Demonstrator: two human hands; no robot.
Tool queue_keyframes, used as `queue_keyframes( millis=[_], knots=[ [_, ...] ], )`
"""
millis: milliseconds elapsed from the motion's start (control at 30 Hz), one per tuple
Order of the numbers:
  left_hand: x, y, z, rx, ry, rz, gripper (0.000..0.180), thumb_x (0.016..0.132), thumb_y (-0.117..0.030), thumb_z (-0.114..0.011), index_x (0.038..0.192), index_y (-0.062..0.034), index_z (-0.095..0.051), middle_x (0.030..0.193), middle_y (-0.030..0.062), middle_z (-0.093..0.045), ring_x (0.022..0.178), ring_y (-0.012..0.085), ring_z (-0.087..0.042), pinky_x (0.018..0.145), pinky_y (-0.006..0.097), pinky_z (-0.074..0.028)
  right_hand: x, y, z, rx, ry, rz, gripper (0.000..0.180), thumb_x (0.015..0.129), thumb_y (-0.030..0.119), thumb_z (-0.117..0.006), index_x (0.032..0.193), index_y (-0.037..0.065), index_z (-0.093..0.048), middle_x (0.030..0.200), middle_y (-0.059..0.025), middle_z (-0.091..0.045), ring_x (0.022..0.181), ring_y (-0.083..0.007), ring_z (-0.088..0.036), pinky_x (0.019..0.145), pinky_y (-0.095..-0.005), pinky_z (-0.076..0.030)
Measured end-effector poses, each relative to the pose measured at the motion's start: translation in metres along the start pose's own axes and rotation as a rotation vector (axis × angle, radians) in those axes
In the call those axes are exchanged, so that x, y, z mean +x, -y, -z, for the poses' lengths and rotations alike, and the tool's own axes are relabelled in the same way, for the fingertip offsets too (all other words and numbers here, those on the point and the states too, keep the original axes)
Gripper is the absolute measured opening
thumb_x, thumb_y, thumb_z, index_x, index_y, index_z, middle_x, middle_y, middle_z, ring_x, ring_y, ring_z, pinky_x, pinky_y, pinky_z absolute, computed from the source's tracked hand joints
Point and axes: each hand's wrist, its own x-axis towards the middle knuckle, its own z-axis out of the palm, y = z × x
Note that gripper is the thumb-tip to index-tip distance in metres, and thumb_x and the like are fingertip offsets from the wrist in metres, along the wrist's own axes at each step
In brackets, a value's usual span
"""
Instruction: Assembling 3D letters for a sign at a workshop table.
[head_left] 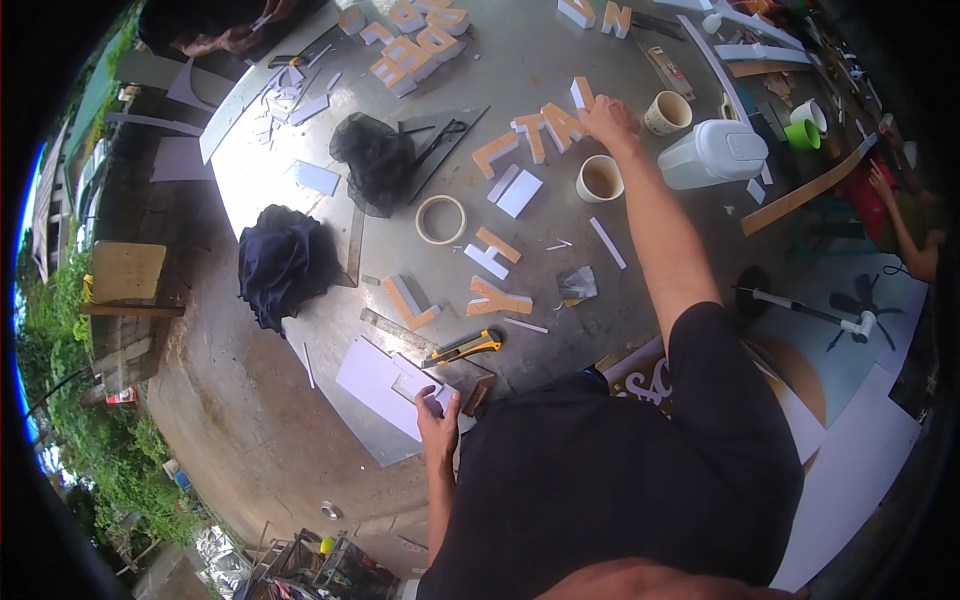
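Several foam letters (545, 128) lie finished at upper centre. Right hand (607, 118) rests open on one; left hand (437, 412) grips an uncut white piece (425, 388), lower centre.

Outdoors in daylight: bare concrete floor (240, 420) underfoot, glare on a grey metal-topped worktable (560, 70), green foliage (60, 330) far left, wooden stool (125, 275) at left, standing fan (850, 320) at right.

Cut-out sign letters across the table

Orange-faced white foam letters (540, 130) lie mid-table under the right hand (607, 117); more letters (415, 40) pile at the far edge; a lettered brown signboard (650, 380) shows below.
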Motion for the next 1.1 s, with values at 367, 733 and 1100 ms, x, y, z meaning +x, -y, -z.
queue_keyframes(
  millis=[367, 733, 1100],
  knots=[
    [0.009, 0.000, -0.005, 0.025, -0.016, -0.043, 0.054, 0.085, -0.033, -0.078, 0.119, -0.0005, -0.053, 0.075, 0.0050, -0.056, 0.069, 0.0143, -0.051, 0.062, 0.031, -0.043, -0.001, -0.014, 0.006, -0.104, -0.227, 0.181, 0.067, 0.087, 0.063, -0.059, 0.117, 0.003, -0.068, 0.111, -0.0186, -0.070, 0.107, -0.0384, -0.065, 0.096, -0.0484, -0.051],
    [0.016, -0.013, -0.001, -0.074, -0.004, 0.003, 0.060, 0.087, -0.041, -0.074, 0.124, -0.0016, -0.048, 0.077, 0.0053, -0.057, 0.072, 0.0160, -0.054, 0.066, 0.033, -0.046, -0.240, 0.065, 0.017, 0.476, -0.240, 0.878, 0.027, 0.082, 0.024, -0.077, 0.097, 0.002, -0.069, 0.092, -0.0131, -0.070, 0.087, -0.0326, -0.066, 0.075, -0.0404, -0.053],
    [0.006, -0.023, 0.008, -0.043, -0.057, 0.030, 0.058, 0.086, -0.039, -0.076, 0.121, -0.0007, -0.051, 0.076, 0.0051, -0.059, 0.069, 0.0142, -0.052, 0.063, 0.031, -0.044, -0.331, 0.133, -0.143, 0.165, 0.118, 1.099, 0.030, 0.079, 0.022, -0.076, 0.102, 0.006, -0.064, 0.092, -0.0082, -0.060, 0.094, -0.0298, -0.062, 0.083, -0.0406, -0.052]
  ],
)
